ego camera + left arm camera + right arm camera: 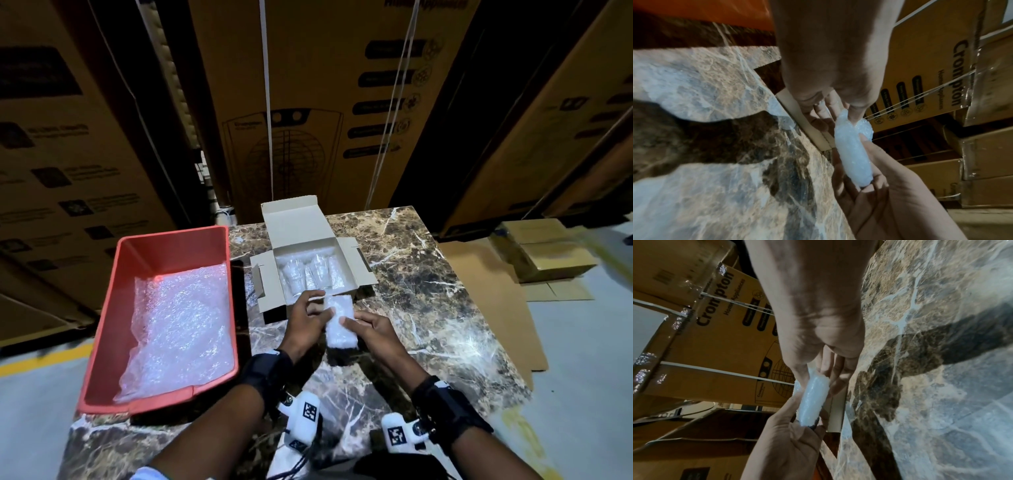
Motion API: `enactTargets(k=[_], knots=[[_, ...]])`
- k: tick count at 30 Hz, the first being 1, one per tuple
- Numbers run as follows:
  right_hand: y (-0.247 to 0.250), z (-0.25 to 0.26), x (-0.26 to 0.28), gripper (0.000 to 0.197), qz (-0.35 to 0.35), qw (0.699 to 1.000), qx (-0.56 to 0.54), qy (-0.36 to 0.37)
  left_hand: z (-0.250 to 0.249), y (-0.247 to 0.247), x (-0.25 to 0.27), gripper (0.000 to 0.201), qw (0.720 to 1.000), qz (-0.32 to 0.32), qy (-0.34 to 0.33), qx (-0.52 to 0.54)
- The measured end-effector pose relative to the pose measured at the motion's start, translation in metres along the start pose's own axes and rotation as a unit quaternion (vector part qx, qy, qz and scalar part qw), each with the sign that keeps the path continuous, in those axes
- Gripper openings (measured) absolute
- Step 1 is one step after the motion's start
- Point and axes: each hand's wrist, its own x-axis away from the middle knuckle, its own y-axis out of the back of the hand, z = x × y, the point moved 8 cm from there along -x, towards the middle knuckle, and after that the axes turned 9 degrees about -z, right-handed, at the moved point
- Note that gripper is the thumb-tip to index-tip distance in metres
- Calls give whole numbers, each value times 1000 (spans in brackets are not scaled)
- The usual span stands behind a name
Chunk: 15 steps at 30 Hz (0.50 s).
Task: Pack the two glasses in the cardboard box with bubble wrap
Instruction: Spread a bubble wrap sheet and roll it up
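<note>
An open cardboard box point(356, 263) stands at the middle of the marble table point(428, 274). Two clear glasses point(294, 277) point(320, 272) lie side by side inside it on bubble wrap. Just in front of the box, both hands hold a folded wad of bubble wrap point(339, 322) above the table. My left hand point(318, 305) pinches its far end. My right hand point(356, 325) grips its near end, thumb on top. In the left wrist view the left hand point(842, 116) nips the top of the wad point(853, 154). The right wrist view shows the right hand point(818, 378) on the wad point(813, 399).
A red plastic bin point(171, 236) holding loose bubble wrap sheets point(178, 325) sits on the table's left side, close to the box. Tall printed cartons point(308, 102) stand behind the table. Flattened cardboard point(486, 291) and small boxes point(544, 253) lie on the floor at right.
</note>
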Motion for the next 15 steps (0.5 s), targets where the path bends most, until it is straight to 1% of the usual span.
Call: enactTargets(k=[3, 6, 7, 9, 10, 12, 13, 15], knots=[[-11, 8, 3, 31, 38, 999, 3, -12, -6, 6, -10, 32, 1000, -9, 10, 26], [-10, 22, -9, 33, 37, 998, 38, 16, -20, 7, -24, 31, 999, -19, 9, 42], [-9, 27, -15, 35, 28, 998, 49, 28, -25, 6, -30, 30, 999, -22, 8, 42], [-6, 39, -28, 48, -2, 995, 83, 49, -33, 6, -43, 29, 999, -29, 9, 34], [-4, 48, -36, 48, -16, 993, 102, 63, -37, 5, -51, 29, 999, -30, 7, 27], [-2, 67, -51, 32, -50, 985, 145, 85, -49, 6, -65, 27, 999, -37, -7, 9], [1, 75, -61, 33, -74, 977, 175, 96, -55, 7, -70, 27, 999, -46, -16, -6], [5, 91, -83, 35, -124, 952, 253, 118, -64, 10, -83, 30, 997, -58, -28, -40]])
